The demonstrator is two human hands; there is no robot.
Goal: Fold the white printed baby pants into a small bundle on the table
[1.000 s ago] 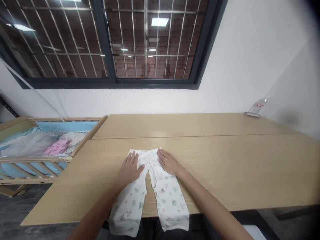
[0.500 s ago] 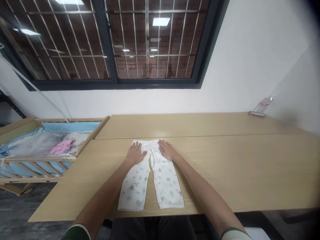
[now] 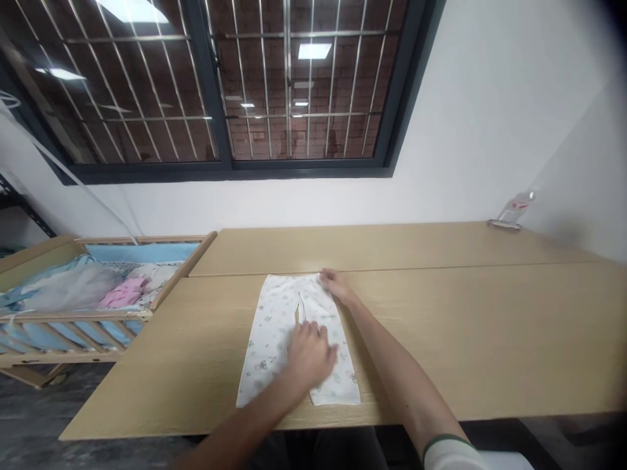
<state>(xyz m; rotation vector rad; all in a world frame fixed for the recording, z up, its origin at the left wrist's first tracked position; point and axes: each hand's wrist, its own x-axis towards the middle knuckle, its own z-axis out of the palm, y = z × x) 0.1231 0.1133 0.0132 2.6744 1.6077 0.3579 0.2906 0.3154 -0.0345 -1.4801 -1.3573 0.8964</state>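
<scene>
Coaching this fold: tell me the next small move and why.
Probably fold the right-side leg onto the other: the baby trousers lie flat on the table, the left hand rests on that leg, the right hand sits at the waistband.

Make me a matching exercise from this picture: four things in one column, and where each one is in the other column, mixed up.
Things
1. left hand
2. right hand
3. pink garment
4. plastic bottle

Places
A. in the crib
B. at the far right corner of the table
C. on the legs of the baby trousers
D. at the waistband corner

Pairs: 1-C, 2-D, 3-A, 4-B
</scene>
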